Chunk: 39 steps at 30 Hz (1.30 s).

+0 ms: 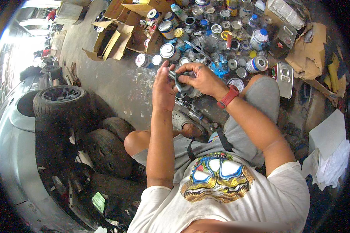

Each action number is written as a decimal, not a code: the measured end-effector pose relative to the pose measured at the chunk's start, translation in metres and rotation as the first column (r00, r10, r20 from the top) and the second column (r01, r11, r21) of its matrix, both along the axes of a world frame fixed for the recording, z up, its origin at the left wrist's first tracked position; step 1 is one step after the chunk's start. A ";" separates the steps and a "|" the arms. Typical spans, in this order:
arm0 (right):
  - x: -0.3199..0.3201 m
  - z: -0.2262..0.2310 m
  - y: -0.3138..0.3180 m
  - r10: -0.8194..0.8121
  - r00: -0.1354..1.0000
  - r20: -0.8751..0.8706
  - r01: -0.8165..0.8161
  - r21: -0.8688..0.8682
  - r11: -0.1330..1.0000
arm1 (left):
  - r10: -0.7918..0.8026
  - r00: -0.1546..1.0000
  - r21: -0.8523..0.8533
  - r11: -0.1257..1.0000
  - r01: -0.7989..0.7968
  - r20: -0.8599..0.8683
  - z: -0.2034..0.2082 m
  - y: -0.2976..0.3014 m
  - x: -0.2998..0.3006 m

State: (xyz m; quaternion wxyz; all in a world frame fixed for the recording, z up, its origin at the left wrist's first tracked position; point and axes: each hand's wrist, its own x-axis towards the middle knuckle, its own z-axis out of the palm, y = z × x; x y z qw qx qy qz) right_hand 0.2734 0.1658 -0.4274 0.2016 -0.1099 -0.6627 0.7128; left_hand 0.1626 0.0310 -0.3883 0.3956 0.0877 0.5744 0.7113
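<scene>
In front of me my left hand (163, 91) is closed around a small silvery piece (171, 73), its fingers pointing up and away. My right hand (202, 79), with a red watch on the wrist, pinches a thin grey piece of cloth or sheet (178, 83) against that silvery piece. Fingers hide most of both, so their exact kinds do not show. Below the hands, slender metal parts (190, 108) lie on the floor beside my grey clog (181, 119).
Many paint cans (167, 51) and bottles crowd the floor ahead. Open cardboard boxes (116, 40) stand at the far left. Tires (105, 149) and a silvery car (15, 143) are at my left. Crumpled brown cardboard (309, 50) and white paper (330, 130) lie at my right.
</scene>
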 end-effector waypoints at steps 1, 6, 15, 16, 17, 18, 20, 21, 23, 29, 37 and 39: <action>-0.001 -0.001 0.000 -0.018 1.000 0.008 0.018 0.006 1.000 | -0.058 0.984 -0.093 0.995 0.043 -0.167 -0.001 0.000 0.004; 0.000 0.003 0.001 -0.036 0.999 0.009 0.036 0.073 0.997 | 0.006 0.958 -0.056 0.998 -0.023 -0.288 0.001 0.002 0.010; -0.005 0.002 -0.001 -0.065 0.998 0.005 0.065 0.052 0.997 | -0.301 0.869 -0.364 0.919 0.154 -0.392 0.011 0.003 0.005; -0.005 0.000 -0.001 -0.065 0.998 0.017 0.064 0.068 0.996 | -0.228 0.909 -0.282 0.951 0.131 -0.349 0.011 0.004 0.008; -0.005 -0.001 -0.001 -0.084 0.996 0.031 0.081 0.088 0.993 | -0.058 0.984 -0.084 0.995 0.045 -0.169 0.011 0.006 0.009; -0.005 -0.002 0.000 -0.063 0.997 0.050 0.058 0.094 0.994 | 0.025 1.000 0.074 0.997 -0.026 0.010 0.012 0.007 0.009; -0.004 -0.005 -0.002 -0.056 0.996 0.064 0.050 0.099 0.994 | -0.024 0.998 -0.018 1.000 0.023 -0.059 0.012 0.009 0.007; -0.004 -0.006 -0.004 -0.019 1.000 -0.019 0.021 0.080 0.997 | -0.067 0.993 -0.066 0.996 0.061 -0.092 0.012 0.008 0.006; -0.006 -0.008 -0.005 -0.129 0.992 0.007 0.127 0.105 0.986 | -0.122 0.955 -0.238 0.970 0.056 -0.272 0.009 0.006 0.005; -0.009 -0.011 -0.004 -0.125 0.990 0.066 0.117 0.113 0.987 | -0.002 0.996 -0.062 0.998 -0.003 -0.089 -0.001 0.006 0.005; -0.012 -0.006 -0.009 -0.242 0.969 0.038 0.243 -0.010 0.970 | -0.108 0.958 -0.153 0.986 0.069 -0.264 0.005 0.012 0.019; -0.012 -0.005 -0.008 -0.214 0.976 0.034 0.216 -0.063 0.974 | -0.049 0.991 -0.083 0.996 0.038 -0.128 0.005 0.013 0.019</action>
